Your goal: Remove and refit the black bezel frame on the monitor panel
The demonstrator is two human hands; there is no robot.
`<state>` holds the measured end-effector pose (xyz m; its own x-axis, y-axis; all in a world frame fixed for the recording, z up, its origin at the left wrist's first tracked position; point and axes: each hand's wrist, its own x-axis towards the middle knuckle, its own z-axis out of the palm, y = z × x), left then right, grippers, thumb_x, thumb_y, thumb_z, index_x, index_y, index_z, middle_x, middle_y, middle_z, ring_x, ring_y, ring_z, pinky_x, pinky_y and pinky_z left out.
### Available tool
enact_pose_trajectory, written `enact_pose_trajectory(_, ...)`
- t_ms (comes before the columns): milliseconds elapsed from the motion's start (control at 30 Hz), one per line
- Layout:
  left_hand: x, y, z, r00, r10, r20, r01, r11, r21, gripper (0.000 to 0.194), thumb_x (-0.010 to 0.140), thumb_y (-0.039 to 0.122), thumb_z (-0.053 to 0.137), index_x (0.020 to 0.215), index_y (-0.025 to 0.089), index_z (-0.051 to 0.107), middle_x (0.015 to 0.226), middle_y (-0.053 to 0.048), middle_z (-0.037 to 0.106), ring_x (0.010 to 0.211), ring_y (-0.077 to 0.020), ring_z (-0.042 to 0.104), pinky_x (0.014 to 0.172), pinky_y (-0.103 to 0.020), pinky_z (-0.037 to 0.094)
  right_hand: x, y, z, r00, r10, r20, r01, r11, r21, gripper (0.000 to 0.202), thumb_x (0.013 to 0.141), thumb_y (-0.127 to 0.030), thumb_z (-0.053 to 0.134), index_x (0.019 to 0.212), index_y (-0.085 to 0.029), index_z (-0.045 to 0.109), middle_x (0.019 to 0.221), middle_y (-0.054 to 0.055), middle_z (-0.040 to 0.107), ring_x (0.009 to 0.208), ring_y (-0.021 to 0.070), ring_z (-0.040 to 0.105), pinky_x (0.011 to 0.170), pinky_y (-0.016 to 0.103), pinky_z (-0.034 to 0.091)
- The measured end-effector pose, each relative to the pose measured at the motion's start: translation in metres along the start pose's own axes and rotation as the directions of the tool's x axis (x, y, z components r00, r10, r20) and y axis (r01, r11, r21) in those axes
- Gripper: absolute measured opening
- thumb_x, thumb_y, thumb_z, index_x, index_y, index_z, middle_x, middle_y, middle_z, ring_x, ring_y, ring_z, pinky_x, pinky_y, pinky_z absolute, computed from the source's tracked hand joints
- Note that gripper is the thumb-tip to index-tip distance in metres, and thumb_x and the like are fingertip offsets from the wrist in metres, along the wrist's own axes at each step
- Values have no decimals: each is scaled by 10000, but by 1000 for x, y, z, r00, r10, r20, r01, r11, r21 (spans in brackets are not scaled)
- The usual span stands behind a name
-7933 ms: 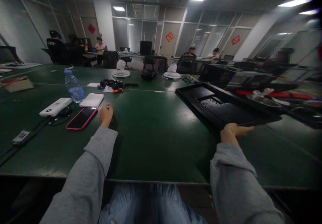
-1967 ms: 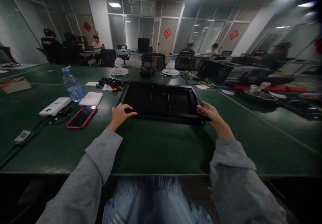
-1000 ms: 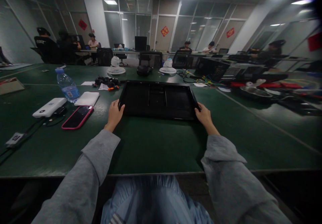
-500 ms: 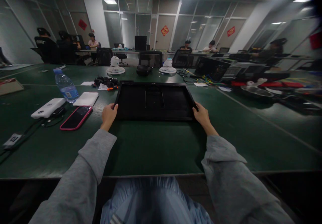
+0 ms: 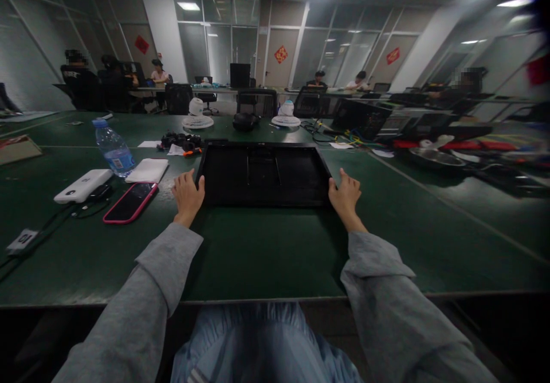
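Observation:
A black rectangular panel point(image 5: 223, 174) with a raised rim and a recessed middle section lies flat on the green table point(image 5: 266, 257) before me. My left hand point(image 5: 187, 194) is at its left edge, fingers spread and thumb against or very near the rim. At the opposite edge, my right hand point(image 5: 345, 197) has its fingers apart too, the thumb by the rim. Neither hand is wrapped round the panel.
To the left are a pink-edged phone point(image 5: 130, 203), a white power bank point(image 5: 83, 186) with cables, a tissue pack point(image 5: 147, 171) and a water bottle point(image 5: 116, 152). Two white fans point(image 5: 197, 120) stand behind. A metal pan point(image 5: 438, 158) sits right. Several people sit farther back.
Both hands have loosened from the panel's side edges, and their fingers have opened outward. The panel has stayed in place.

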<state>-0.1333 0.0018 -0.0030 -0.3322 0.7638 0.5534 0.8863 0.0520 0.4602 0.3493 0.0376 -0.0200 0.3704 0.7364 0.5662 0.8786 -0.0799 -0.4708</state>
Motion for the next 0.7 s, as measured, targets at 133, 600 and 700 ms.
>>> enact_pose_trajectory(133, -8, 13, 4, 982, 187, 19, -187, 982, 22, 595, 1057, 487, 431, 1524, 132, 529, 1515, -219, 568, 1428, -389, 461, 1194, -580, 350, -14, -31, 5, 988, -149, -41, 144, 984, -106, 709, 1036, -499, 378, 1634, -119, 383, 1598, 253, 451, 1474, 424, 366, 1143, 681, 348)
enact_pose_trajectory(600, -13, 19, 9, 950, 264, 166, -273, 962, 28, 601, 1031, 471, 542, 1545, 160, 520, 1578, -211, 510, 1467, -398, 427, 1232, -607, 298, -38, -66, 17, 917, -360, 173, 383, 916, -119, 841, 1047, -679, 266, 1707, -162, 209, 1633, 259, 359, 1520, 414, 309, 1180, 675, 290)
enact_pose_trajectory(700, -9, 16, 8, 975, 210, 74, -209, 978, -31, 512, 1042, 436, 532, 1476, 169, 578, 1503, -194, 587, 1428, -377, 482, 1219, -587, 327, -33, -62, 14, 928, -343, 145, 355, 932, -69, 790, 1054, -629, 298, 1699, -177, 238, 1610, 239, 403, 1486, 394, 360, 1164, 658, 324)
